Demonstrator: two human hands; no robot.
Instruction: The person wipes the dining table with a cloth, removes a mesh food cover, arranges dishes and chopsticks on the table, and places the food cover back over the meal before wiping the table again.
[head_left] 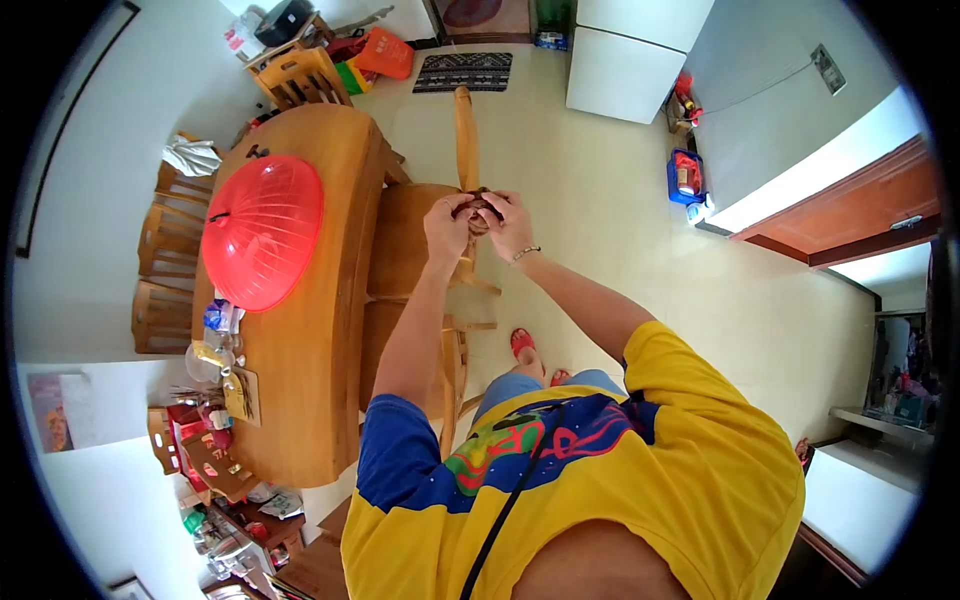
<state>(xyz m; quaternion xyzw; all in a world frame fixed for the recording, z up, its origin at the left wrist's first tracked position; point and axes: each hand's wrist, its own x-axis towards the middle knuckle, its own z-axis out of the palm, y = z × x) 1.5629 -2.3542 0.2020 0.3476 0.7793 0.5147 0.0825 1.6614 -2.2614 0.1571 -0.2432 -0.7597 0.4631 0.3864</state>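
Both my hands meet in front of me at the upper centre, over the edge of a wooden chair seat (410,235). Between them is a small dark brown item (480,208), mostly covered by the fingers; what it is cannot be made out. My left hand (446,228) has its fingers curled round the item's left side. From the right, my right hand (514,226) grips it with bent fingers, and a bracelet circles that wrist. Just beyond the hands rises the chair's backrest (466,140).
Left of the chair stands a long wooden table (300,400) bearing a red mesh cover (265,232), bottles and small items. A white fridge (625,60) is at the top, a blue basket (685,175) by the right wall, and a patterned mat (463,73) on the floor.
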